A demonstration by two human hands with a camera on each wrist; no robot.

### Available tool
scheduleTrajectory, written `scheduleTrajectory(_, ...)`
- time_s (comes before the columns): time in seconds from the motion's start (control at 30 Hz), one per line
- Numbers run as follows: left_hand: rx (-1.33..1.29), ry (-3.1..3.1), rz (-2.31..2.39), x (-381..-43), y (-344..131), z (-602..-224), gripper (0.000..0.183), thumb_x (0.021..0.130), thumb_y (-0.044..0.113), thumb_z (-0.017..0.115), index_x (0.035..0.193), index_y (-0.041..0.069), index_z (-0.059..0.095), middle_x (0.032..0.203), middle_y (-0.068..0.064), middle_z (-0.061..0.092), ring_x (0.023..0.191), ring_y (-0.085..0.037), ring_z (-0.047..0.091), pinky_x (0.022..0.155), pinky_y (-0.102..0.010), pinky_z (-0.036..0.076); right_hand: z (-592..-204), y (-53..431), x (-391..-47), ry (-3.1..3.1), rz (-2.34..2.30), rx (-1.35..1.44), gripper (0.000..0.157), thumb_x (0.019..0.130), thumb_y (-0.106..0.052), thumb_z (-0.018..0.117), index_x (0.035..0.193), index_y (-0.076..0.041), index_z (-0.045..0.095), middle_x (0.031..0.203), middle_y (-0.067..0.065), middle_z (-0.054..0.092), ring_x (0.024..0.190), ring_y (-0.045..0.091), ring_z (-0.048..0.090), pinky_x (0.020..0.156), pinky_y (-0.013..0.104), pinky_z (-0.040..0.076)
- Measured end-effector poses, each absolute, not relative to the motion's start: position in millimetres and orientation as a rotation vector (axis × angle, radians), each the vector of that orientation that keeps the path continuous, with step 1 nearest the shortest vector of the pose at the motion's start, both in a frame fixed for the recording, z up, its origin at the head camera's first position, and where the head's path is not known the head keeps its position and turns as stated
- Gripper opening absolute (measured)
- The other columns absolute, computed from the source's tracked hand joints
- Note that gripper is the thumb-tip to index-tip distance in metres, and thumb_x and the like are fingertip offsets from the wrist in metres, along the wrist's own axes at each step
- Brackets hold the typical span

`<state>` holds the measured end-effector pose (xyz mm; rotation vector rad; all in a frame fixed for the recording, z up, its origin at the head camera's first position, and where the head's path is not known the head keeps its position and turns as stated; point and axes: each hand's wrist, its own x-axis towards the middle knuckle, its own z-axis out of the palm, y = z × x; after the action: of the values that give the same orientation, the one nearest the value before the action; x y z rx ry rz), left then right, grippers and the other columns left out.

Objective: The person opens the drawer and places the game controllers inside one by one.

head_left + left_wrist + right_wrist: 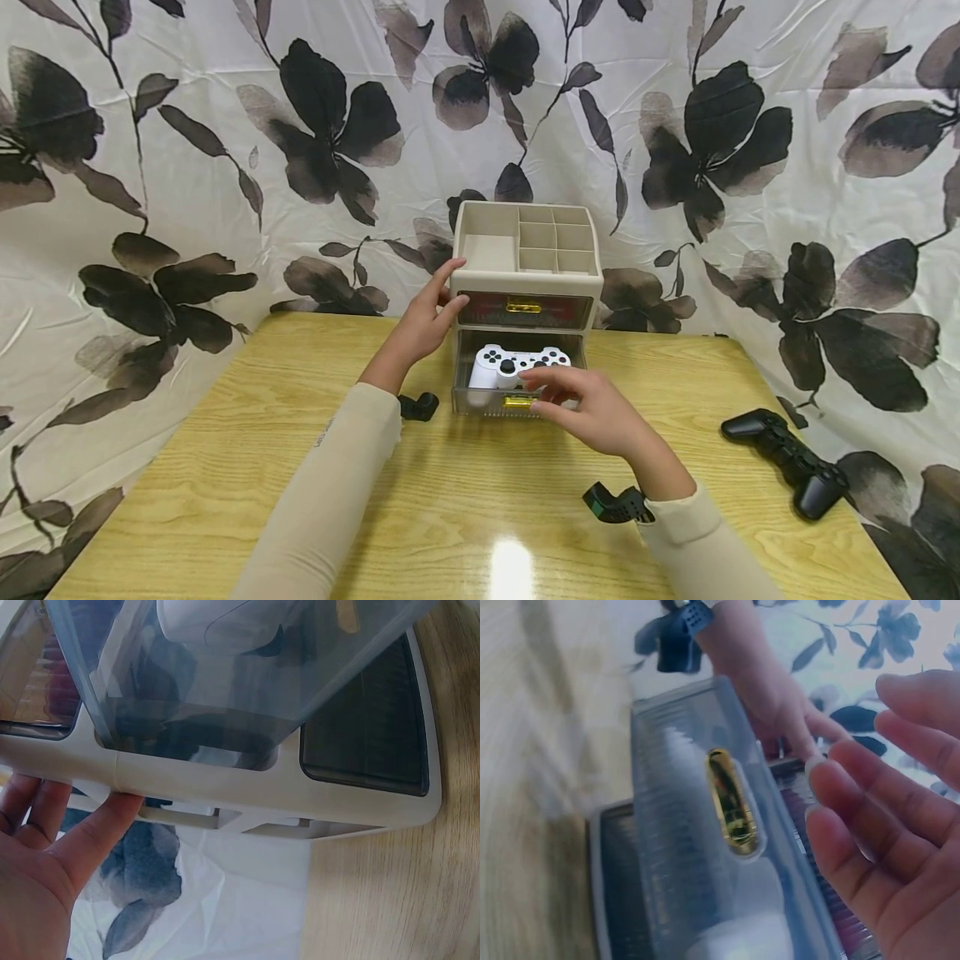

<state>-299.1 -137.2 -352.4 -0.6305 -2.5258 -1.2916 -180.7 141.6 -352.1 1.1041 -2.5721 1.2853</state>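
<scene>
A cream desktop organizer (527,279) with see-through drawers stands at the back of the table. Its middle drawer (217,724) is pulled out, and a white game controller (486,372) lies inside. My left hand (420,329) rests against the organizer's left side, fingertips at the edge beside the upper drawer; the left wrist view shows the thumb pressed along the frame. Over the front of the pulled-out drawer is my right hand (592,408), fingers loosely bent and holding nothing. The drawer's gold handle (733,802) shows beside its fingertips in the right wrist view.
On the table's right side lies a black game controller (787,462). The organizer's shut upper drawer (487,310) has reddish contents, and divided compartments (555,237) form its top. A floral cloth (330,125) hangs behind the wooden table (465,508). Black camera mounts (615,504) sit on both wrists.
</scene>
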Motion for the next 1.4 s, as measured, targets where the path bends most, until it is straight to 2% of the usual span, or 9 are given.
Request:
scheduleTrajectory(0.7, -0.653, -2.515, -1.275, -302, -136, -355, 0.055, 0.101, 0.035, 0.049, 0.15, 0.037, 0.025, 0.093, -0.013, 0.059, 0.085, -0.024, 0.054, 0.075, -0.04, 0.047, -382, 156, -178, -2.671, 1.602, 1.175, 0.039, 0.095, -0.017, 0.063, 0.133, -0.01, 0.057, 0.118, 0.009, 0.066, 0.099, 0.011, 0.063, 0.085, 0.027, 0.053)
scheduleTrajectory(1.07, -0.643, -2.525, -1.28, -301, -137, -354, 0.055, 0.101, 0.037, 0.049, 0.15, 0.039, 0.024, 0.096, -0.013, 0.058, 0.086, -0.024, 0.054, 0.074, -0.039, 0.047, -394, 161, -183, -2.674, 1.715, 1.18, 0.041, 0.096, -0.016, 0.062, 0.136, -0.01, 0.054, 0.124, 0.017, 0.062, 0.104, 0.013, 0.063, 0.086, 0.028, 0.053)
scheduleTrajectory(1.2, -0.637, -2.527, -1.271, -301, -137, -353, 0.055, 0.101, 0.037, 0.048, 0.15, 0.04, 0.023, 0.096, -0.013, 0.058, 0.086, -0.024, 0.054, 0.073, -0.039, 0.047, -398, 161, -186, -2.672, 1.791, 1.178, 0.044, 0.096, -0.017, 0.061, 0.139, -0.01, 0.051, 0.131, 0.019, 0.058, 0.112, 0.025, 0.062, 0.089, 0.028, 0.053)
scheduleTrajectory(1.33, -0.638, -2.527, -1.264, -300, -138, -353, 0.055, 0.101, 0.037, 0.048, 0.151, 0.039, 0.023, 0.096, -0.013, 0.058, 0.086, -0.024, 0.054, 0.074, -0.039, 0.046, -403, 161, -187, -2.649, 1.913, 1.196, 0.05, 0.097, -0.015, 0.06, 0.143, -0.009, 0.045, 0.139, 0.023, 0.051, 0.121, 0.044, 0.055, 0.093, 0.028, 0.051)
scheduleTrajectory(1.4, -0.634, -2.531, -1.264, -300, -139, -354, 0.056, 0.101, 0.037, 0.049, 0.151, 0.039, 0.023, 0.096, -0.013, 0.058, 0.087, -0.024, 0.054, 0.074, -0.04, 0.046, -405, 161, -188, -2.643, 1.958, 1.204, 0.052, 0.097, -0.014, 0.06, 0.146, -0.009, 0.042, 0.142, 0.023, 0.048, 0.123, 0.048, 0.05, 0.093, 0.027, 0.051)
